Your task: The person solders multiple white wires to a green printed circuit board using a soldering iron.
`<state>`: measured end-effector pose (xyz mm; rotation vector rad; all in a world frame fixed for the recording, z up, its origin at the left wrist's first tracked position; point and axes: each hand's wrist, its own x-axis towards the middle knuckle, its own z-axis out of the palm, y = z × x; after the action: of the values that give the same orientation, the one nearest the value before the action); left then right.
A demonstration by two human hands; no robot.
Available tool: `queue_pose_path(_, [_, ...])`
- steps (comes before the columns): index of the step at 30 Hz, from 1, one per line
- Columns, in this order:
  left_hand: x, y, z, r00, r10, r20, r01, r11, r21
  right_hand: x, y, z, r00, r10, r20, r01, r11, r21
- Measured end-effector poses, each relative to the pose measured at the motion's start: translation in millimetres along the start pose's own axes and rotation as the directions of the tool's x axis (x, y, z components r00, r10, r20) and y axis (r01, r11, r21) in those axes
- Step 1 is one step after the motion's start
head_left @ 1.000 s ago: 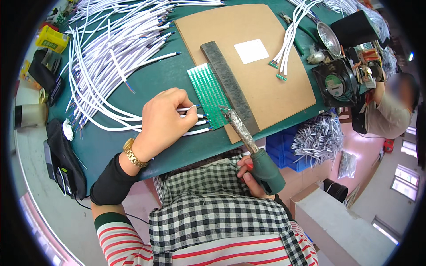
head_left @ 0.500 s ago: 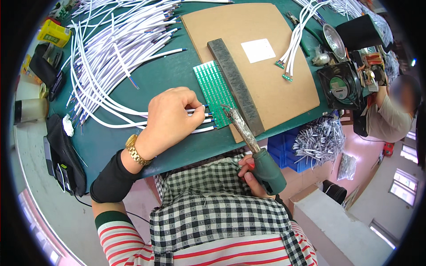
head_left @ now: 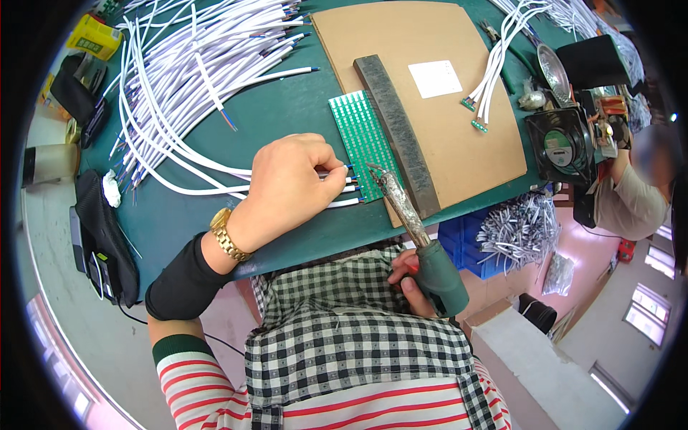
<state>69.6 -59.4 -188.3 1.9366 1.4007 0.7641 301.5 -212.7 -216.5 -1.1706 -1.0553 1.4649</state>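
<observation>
My left hand (head_left: 294, 175) is closed in a pinch on a white cable (head_left: 342, 170), its coloured wire end at the edge of a green circuit board (head_left: 358, 136). Other white cables run beneath that hand, their ends along the same board edge. My right hand (head_left: 413, 285) grips the green handle of a soldering iron (head_left: 438, 278); part of the hand is hidden behind the handle. The iron's worn metal shaft slants up to the left, its tip over the board near the pinched cable's end. I cannot tell whether the tip touches.
A dark bar (head_left: 398, 136) lies along the board's right side on a brown sheet (head_left: 473, 129). Loose white cables (head_left: 215, 72) cover the far left. Finished-looking cables with small green boards (head_left: 479, 126) lie right, near a fan (head_left: 561, 148). Another person's arm (head_left: 627, 201) shows far right.
The whole view has shifted slightly, so everything appears a little farther right. Both hands keep their grips, and the iron's tip stays over nearly the same part of the board.
</observation>
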Motion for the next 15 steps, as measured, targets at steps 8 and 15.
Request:
queue_pose_path(8, [0.2, -1.2, 3.0, 0.994, 0.108, -0.031, -0.105, 0.992, 0.070, -2.1, 2.0, 0.4, 1.000, 0.019, -0.015, -0.020, 0.998, -0.053])
queue_pose_path(15, [-0.1, -2.4, 6.1, 0.979, 0.195, -0.055, -0.188, 0.975, 0.120, -2.4, -0.7, -0.1, 0.996, 0.085, -0.039, -0.090, 0.986, -0.140])
